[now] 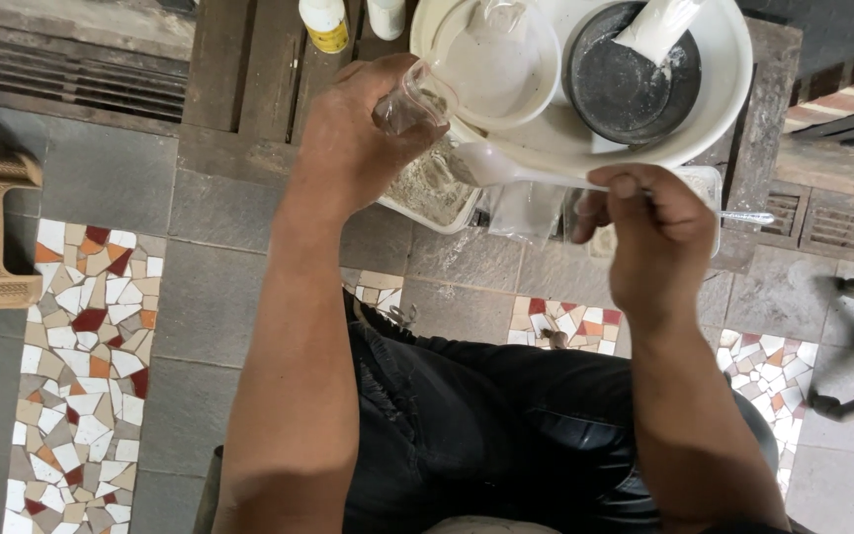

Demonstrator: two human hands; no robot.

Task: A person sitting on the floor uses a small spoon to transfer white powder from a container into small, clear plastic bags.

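Your left hand grips small clear plastic cup at large white round basin rim; right hand pinches white plastic spoon; basin's far edge cut off.

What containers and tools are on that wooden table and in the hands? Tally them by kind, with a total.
Bottles: 2, yellow-labelled bottle and white bottle
Clear cup: 1, in left hand
White spoon: 1, in right hand
White basin: 1
Dark bowl: 1
Powder tray: 1
Total: 7

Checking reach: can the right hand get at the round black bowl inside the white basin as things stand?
Probably yes, though not freely: the right hand already holds a white plastic spoon, and the round black bowl lies just beyond it with nothing between.
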